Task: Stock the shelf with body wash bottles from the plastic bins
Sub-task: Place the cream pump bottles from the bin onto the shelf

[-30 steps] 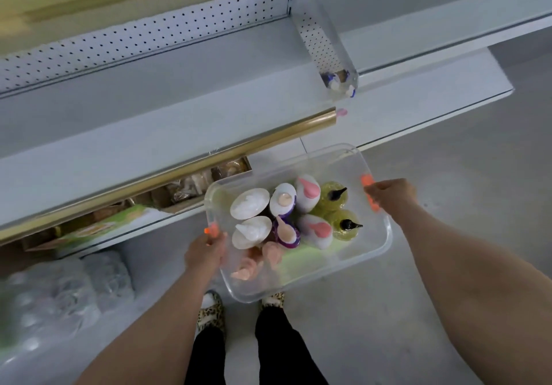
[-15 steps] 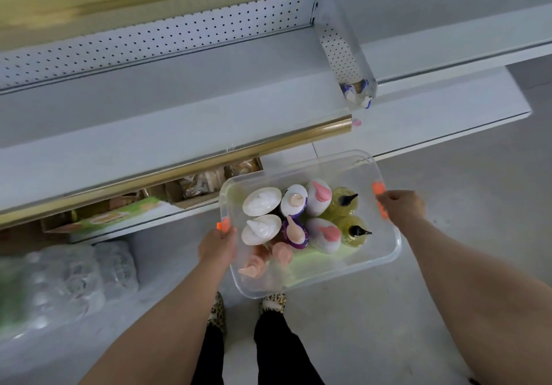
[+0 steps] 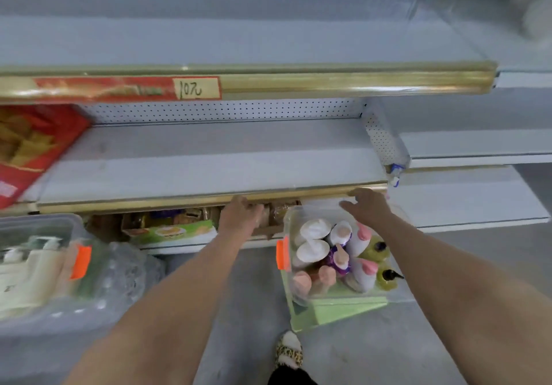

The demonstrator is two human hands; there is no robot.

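Reaching over a loaded bin toward the bare shelf at mid-frame.

Neither hand holds the clear plastic bin (image 3: 287,290) at lower centre right; it sits low by the floor (image 3: 239,342), tilted, and what bears it is unclear. Its body wash bottles (image 3: 313,253) stand caps-up and packed close, probably so each lifts straight out. The right hand (image 3: 366,205) hovers over the bin's far rim, fingers spread and grasping nothing. The left hand (image 3: 242,214) lies just under the shelf's gold edge (image 3: 149,202); blur hides whether it is released or clenched. The shelf (image 3: 209,169) above lies bare, apparently ready for stock. A second bin (image 3: 38,223) of white bottles waits at lower left.
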